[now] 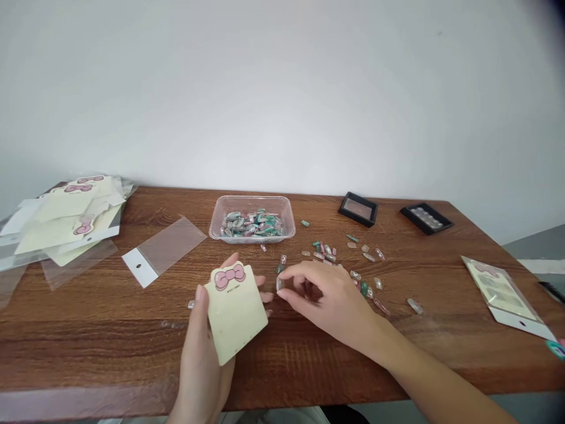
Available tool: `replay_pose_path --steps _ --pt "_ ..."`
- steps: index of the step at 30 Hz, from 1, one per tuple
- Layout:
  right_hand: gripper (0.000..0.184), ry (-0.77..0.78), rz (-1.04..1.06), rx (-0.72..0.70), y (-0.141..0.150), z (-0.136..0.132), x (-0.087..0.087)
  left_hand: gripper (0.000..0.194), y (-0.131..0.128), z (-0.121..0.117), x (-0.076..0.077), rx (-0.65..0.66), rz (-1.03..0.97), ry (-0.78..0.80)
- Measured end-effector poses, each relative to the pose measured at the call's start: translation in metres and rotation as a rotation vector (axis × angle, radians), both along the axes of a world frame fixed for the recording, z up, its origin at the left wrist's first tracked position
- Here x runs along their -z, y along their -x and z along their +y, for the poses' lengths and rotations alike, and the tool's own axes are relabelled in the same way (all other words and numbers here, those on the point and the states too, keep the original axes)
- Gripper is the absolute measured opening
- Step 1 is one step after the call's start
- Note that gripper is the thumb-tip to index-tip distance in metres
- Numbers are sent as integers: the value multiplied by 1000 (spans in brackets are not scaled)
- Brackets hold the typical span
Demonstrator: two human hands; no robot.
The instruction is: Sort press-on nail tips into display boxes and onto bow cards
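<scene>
A pale yellow card (236, 321) with a pink bow at its top rests in my left hand (200, 353); the thumb grips its left edge and the fingers support it from behind. Just right of the card, my right hand (329, 294) pinches a small clear, glossy press-on nail (279, 284) between thumb and index finger. The nail is apart from the card. Around and partly under my right hand lie scattered nails (326, 252) in green, pink and clear tones. Behind both hands stands a clear plastic tub (212, 227) holding many more such nails.
Bow cards and clear sleeves (66, 218) are heaped at the far left. A flat clear bag (165, 247) lies nearer the middle. Two black frames (358, 208) sit at the back right, one holding round pieces. A bagged card (505, 294) lies by the right edge.
</scene>
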State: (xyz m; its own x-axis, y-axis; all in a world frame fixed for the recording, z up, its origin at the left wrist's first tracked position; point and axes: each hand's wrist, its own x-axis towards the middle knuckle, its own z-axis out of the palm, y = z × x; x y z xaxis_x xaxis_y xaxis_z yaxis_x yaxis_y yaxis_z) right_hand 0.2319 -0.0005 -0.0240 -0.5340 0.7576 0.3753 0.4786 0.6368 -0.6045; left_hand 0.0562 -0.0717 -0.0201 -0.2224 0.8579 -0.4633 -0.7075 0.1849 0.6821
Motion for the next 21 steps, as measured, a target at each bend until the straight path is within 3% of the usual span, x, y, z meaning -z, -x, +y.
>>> replay_pose_path --steps 3,7,15,21 --pt "8 42 -243 40 -1 7 6 64 3 1 -1 -62 56 -12" --pt "9 138 -436 12 -1 11 8 66 3 1 -1 -41 51 -5" --pt "12 250 -353 71 -19 24 -2 66 3 0 -3 -16 51 -19" --pt "17 150 -427 224 -14 29 5 68 5 0 8 -4 33 -45"
